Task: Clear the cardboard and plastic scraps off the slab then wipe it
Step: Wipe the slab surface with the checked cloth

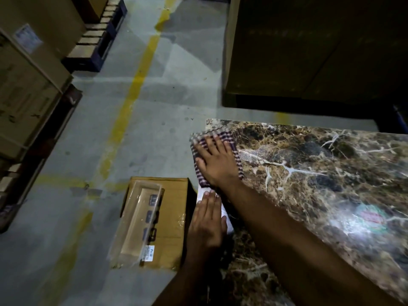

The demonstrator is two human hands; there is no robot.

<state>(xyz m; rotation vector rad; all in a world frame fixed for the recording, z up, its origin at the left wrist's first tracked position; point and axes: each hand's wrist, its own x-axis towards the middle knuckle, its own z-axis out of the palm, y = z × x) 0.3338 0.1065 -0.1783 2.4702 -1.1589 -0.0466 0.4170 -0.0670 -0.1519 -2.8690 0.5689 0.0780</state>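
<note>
Left hand point(207, 224), lower centre of the frame: flat and released, palm down on a white strip point(225, 212) at the left edge of the slab point(309, 173), probably to brace the body or steady the edge during wiping. To its left, on the floor point(136, 120) just beside the slab, lies a carton point(170, 217) with a clear plastic tray point(141, 219) on top, placed off the surface so that the stone is free for the cloth. Right hand point(215, 161), centre: fingers spread, pressing a checked cloth point(237, 161) flat against the slab's upper-left corner; the open palm spreads pressure over the whole cloth. Right of the cloth the marbled slab shows no scraps, so clearing appears done and wiping is in hand. A glare patch at lower right hides fine detail there.
</note>
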